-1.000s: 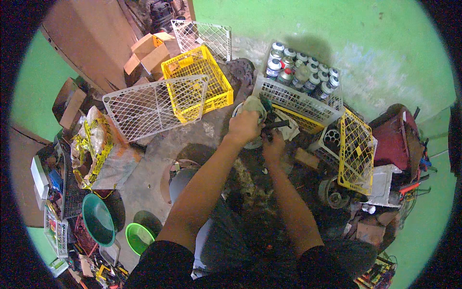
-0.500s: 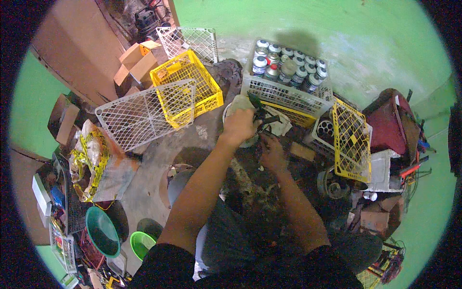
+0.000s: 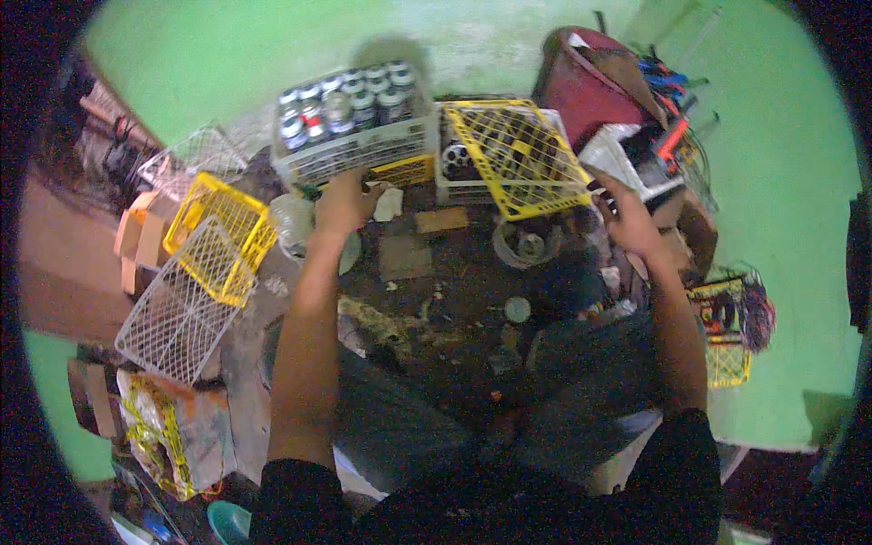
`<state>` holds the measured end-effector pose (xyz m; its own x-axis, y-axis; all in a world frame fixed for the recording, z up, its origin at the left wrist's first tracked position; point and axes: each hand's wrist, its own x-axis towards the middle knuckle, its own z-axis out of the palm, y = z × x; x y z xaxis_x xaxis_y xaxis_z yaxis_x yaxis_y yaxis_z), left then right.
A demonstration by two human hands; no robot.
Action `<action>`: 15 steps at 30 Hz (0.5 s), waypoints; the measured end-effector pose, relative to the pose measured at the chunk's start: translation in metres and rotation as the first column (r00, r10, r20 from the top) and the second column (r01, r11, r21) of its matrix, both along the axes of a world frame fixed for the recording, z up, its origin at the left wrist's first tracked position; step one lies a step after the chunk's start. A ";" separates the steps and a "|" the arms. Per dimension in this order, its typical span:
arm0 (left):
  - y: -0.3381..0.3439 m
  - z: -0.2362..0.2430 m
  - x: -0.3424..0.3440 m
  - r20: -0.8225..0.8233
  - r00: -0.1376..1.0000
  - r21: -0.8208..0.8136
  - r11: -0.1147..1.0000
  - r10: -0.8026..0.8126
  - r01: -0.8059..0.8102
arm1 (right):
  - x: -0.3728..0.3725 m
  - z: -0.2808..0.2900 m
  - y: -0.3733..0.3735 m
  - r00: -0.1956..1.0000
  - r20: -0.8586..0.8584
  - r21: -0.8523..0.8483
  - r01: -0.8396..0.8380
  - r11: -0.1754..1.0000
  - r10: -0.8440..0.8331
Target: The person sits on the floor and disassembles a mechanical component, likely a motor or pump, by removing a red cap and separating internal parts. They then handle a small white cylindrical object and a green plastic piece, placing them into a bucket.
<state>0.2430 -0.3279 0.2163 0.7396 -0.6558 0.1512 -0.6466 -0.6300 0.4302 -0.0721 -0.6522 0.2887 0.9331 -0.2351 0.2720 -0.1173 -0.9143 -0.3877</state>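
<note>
My left hand (image 3: 341,205) is closed at the near side of the clear crate, its fingers curled over something I cannot make out. Beside it on the left sits a pale, rounded bundle (image 3: 292,221) on a bucket, with a bit of dark green showing by the knuckles. A crumpled white cloth (image 3: 389,203) lies just right of that hand. My right hand (image 3: 629,221) is stretched out to the right, by the corner of a yellow lattice crate panel (image 3: 520,163). Something small and dark shows at its bent fingertips; its kind is unclear.
A clear crate (image 3: 359,150) full of spray cans stands against the green wall. Left are a yellow crate (image 3: 218,232) and a white lattice panel (image 3: 186,304). A round metal part (image 3: 527,243) lies on the dark floor. A maroon tub (image 3: 590,86) stands back right.
My view has turned to the right. My right hand has left its place beside the left hand and reached far right. The left hand stays by the pale bundle.
</note>
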 end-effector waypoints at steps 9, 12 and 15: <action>-0.082 0.025 -0.078 0.009 0.977 -0.014 0.976 -0.215 0.215 | -0.087 0.010 -0.033 0.947 0.156 0.120 0.263 0.957 -0.280; -0.109 0.014 -0.104 -0.022 0.968 -0.056 0.967 -0.251 0.250 | -0.099 -0.010 -0.047 0.947 0.079 0.070 0.306 0.950 -0.311; -0.129 0.015 -0.168 -0.277 0.947 -0.039 0.986 -0.165 0.160 | -0.117 -0.056 -0.061 0.951 0.030 -0.028 0.309 0.951 -0.308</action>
<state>0.0751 -0.4572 0.2314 0.6372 -0.7699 -0.0343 -0.5929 -0.5181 0.6165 -0.1894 -0.7136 0.2330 0.8092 -0.5012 0.3066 -0.3860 -0.8469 -0.3658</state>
